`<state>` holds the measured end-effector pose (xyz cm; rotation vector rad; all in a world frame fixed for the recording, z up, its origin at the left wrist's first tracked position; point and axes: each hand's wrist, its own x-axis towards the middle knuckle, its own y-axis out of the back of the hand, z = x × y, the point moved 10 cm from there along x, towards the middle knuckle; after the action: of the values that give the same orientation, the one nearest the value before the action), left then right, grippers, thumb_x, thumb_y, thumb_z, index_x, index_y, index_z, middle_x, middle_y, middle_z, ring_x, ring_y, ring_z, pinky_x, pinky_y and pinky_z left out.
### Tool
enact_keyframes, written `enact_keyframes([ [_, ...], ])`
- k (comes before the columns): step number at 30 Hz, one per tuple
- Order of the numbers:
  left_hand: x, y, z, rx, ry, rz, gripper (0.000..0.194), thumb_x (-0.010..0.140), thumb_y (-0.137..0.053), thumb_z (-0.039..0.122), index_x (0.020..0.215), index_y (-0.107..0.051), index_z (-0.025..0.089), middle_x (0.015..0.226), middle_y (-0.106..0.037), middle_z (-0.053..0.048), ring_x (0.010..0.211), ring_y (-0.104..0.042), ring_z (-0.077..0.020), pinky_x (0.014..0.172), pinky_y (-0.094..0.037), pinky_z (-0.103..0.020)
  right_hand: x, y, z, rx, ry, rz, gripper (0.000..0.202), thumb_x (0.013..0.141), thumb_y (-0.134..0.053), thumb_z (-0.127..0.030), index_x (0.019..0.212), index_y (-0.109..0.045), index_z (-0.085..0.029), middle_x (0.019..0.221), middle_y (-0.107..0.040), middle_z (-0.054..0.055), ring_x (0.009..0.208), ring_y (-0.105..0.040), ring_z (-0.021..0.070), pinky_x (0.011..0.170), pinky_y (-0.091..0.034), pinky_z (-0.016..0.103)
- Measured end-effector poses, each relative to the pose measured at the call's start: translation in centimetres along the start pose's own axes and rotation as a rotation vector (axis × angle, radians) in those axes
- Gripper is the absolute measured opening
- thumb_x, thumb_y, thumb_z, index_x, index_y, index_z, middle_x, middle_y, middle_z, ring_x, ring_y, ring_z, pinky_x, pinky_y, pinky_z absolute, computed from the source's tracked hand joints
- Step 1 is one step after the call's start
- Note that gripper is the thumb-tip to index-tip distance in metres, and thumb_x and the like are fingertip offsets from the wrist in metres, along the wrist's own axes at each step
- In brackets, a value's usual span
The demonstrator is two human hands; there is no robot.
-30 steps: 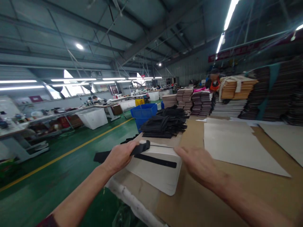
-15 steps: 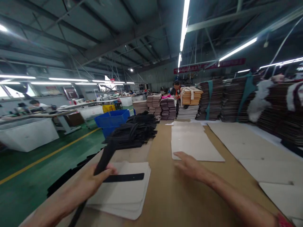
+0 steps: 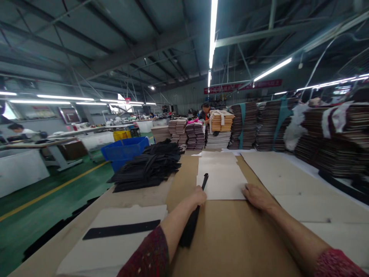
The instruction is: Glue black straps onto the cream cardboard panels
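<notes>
A pale sheet stack (image 3: 220,175) lies on the brown table surface (image 3: 230,234) in front of me. My left hand (image 3: 198,196) is closed around black strips (image 3: 190,227) at the stack's near left corner; they hang down toward me. At the near right corner, my right hand (image 3: 256,195) has its fingers pressed together at the sheet edge. At the lower left, one black strip (image 3: 122,229) lies across another pale stack (image 3: 106,252).
A heap of black strips (image 3: 147,165) sits at the left, beside a blue bin (image 3: 125,148). Larger pale sheets (image 3: 302,177) cover the table's right side. Tall bundled stacks (image 3: 245,123) line the far edge. A person (image 3: 205,110) is behind them.
My left hand has moved right and forward with the black strips, from the lower-left stack to the central one. My right hand has shifted to that stack's right corner and closed. The view has turned slightly right.
</notes>
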<state>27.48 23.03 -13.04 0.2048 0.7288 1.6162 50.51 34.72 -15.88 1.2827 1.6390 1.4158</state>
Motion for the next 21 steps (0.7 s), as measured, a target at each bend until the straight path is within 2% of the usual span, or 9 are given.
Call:
enact_keyframes([
  [4,-2.1,-0.4,-1.2,0.176,0.056,-0.031,0.03,0.094,-0.059,0.033,0.116,-0.06,0.014,0.102,-0.068,-0.007,0.087,-0.067,-0.0189,0.078,-0.057,-0.037,-3.6,-0.5,-0.6,-0.01,0.062,-0.076,0.05,0.098,-0.033,-0.04,0.119,-0.065,-0.008,0.126,-0.065,0.02,0.12,-0.06,0.0275,0.107,-0.041,0.036],
  [6,-4.8,-0.5,-2.1,0.228,0.038,-0.067,0.028,0.089,-0.06,0.024,0.115,-0.062,0.012,0.096,-0.071,-0.009,0.088,-0.068,-0.0219,0.081,-0.055,-0.037,-7.3,-0.6,-0.6,-0.025,0.104,-0.081,0.054,0.098,-0.034,-0.045,0.124,-0.063,-0.008,0.131,-0.062,0.02,0.123,-0.058,0.0289,0.109,-0.041,0.038],
  [8,-8.6,-0.9,-3.3,0.271,-0.02,-0.107,0.036,0.084,-0.06,0.02,0.12,-0.062,0.012,0.109,-0.072,-0.013,0.105,-0.066,-0.0265,0.095,-0.05,-0.038,-11.9,-0.8,-0.5,-0.061,0.147,-0.044,0.06,0.097,-0.033,-0.049,0.131,-0.061,-0.008,0.136,-0.059,0.022,0.127,-0.055,0.0321,0.11,-0.041,0.044],
  [11,-15.4,-1.7,-5.5,0.389,-0.172,-0.148,0.059,0.087,-0.053,0.027,0.144,-0.046,0.011,0.15,-0.049,-0.017,0.141,-0.043,-0.0289,0.12,-0.029,-0.042,-19.6,-1.4,-0.1,-0.108,0.184,0.053,0.061,0.096,-0.038,-0.053,0.134,-0.061,-0.011,0.142,-0.055,0.02,0.132,-0.051,0.0353,0.111,-0.041,0.051],
  [13,-19.3,-1.9,-8.1,0.401,-0.156,-0.161,0.066,0.087,-0.051,0.03,0.15,-0.04,0.015,0.161,-0.032,-0.012,0.146,-0.036,-0.0286,0.122,-0.026,-0.041,-24.6,-1.7,-0.2,-0.122,0.223,0.15,0.059,0.094,-0.043,-0.054,0.137,-0.06,-0.018,0.146,-0.053,0.016,0.132,-0.051,0.0355,0.108,-0.046,0.052],
  [16,-23.0,-0.8,-10.4,0.341,-0.119,-0.091,0.067,0.082,-0.056,0.032,0.147,-0.045,0.02,0.162,-0.031,-0.008,0.144,-0.04,-0.0309,0.119,-0.033,-0.04,-30.3,-1.4,-0.4,-0.119,0.3,0.31,0.061,0.09,-0.05,-0.056,0.141,-0.057,-0.024,0.148,-0.051,0.013,0.128,-0.055,0.037,0.096,-0.055,0.052],
  [18,-24.0,0.8,-10.7,0.278,-0.075,0.024,0.062,0.078,-0.062,0.035,0.139,-0.055,0.022,0.153,-0.047,-0.009,0.136,-0.049,-0.0317,0.114,-0.04,-0.04,-31.9,-0.5,-0.3,-0.059,0.318,0.373,0.056,0.091,-0.051,-0.051,0.141,-0.055,-0.025,0.149,-0.05,0.011,0.127,-0.057,0.0349,0.094,-0.057,0.048],
  [20,-24.1,1.3,-10.7,0.153,0.016,0.031,0.05,0.081,-0.063,0.043,0.126,-0.062,0.023,0.132,-0.065,-0.009,0.106,-0.067,-0.0259,0.092,-0.053,-0.036,-32.1,0.9,-1.1,0.059,0.345,0.384,0.044,0.095,-0.049,-0.041,0.135,-0.06,-0.028,0.145,-0.055,0.007,0.125,-0.059,0.0296,0.097,-0.056,0.042],
  [21,-24.0,0.5,-10.7,0.051,0.062,-0.048,0.046,0.083,-0.06,0.049,0.12,-0.064,0.022,0.119,-0.071,-0.009,0.081,-0.068,-0.019,0.074,-0.055,-0.031,-31.7,1.7,-1.9,0.136,0.354,0.367,0.038,0.096,-0.048,-0.037,0.129,-0.064,-0.029,0.139,-0.06,0.005,0.122,-0.062,0.0266,0.099,-0.055,0.038],
])
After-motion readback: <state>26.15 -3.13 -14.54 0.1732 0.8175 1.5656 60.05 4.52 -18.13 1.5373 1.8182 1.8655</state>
